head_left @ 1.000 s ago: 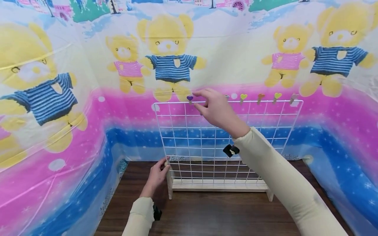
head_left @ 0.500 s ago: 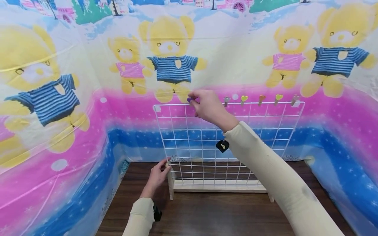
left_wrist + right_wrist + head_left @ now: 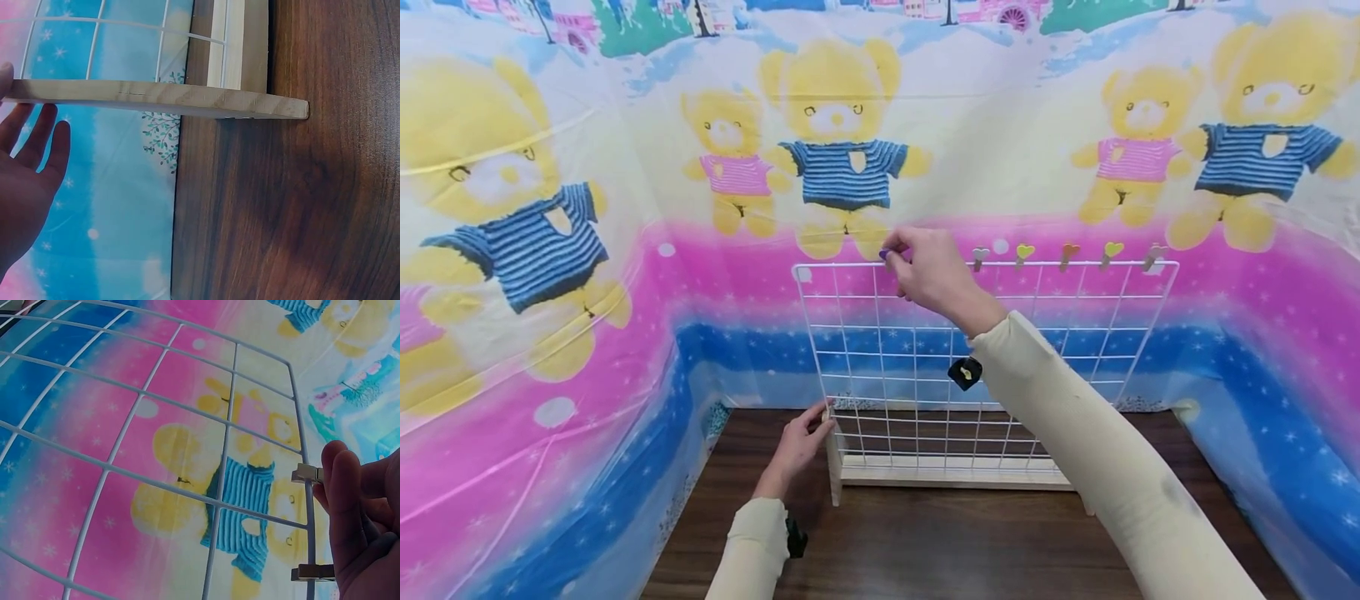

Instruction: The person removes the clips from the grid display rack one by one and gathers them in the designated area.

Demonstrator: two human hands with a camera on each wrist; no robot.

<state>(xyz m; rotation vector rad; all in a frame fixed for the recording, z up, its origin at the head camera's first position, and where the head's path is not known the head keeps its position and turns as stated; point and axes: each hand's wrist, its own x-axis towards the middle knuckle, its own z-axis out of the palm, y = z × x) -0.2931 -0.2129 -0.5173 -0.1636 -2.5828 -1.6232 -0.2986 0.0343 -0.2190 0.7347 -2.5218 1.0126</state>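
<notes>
A white wire grid panel point(image 3: 955, 354) stands upright in a wooden base. At its top left, my right hand point(image 3: 932, 271) pinches a small clothespin with a purple heart point(image 3: 883, 254) between thumb and fingers. The right wrist view shows this clothespin point(image 3: 306, 473) clamped on the top wire, its outer end hidden by the fingers. A second clothespin point(image 3: 309, 572) sits on the same wire, partly behind the hand. My left hand point(image 3: 797, 446) holds the wooden upright point(image 3: 156, 97) at the panel's left side, thumb on one side and fingertips on the other.
Farther right on the top wire are several heart clothespins, among them a silver one point(image 3: 980, 254), a yellow one point(image 3: 1024, 252) and an orange one point(image 3: 1070, 252). The stand rests on a dark wooden table point(image 3: 940, 550). Bear-print cloth point(image 3: 1000, 150) hangs behind and on both sides.
My right hand has moved slightly left and its thumb and fingers have come together on the purple heart clothespin. The left hand has kept its hold on the upright.
</notes>
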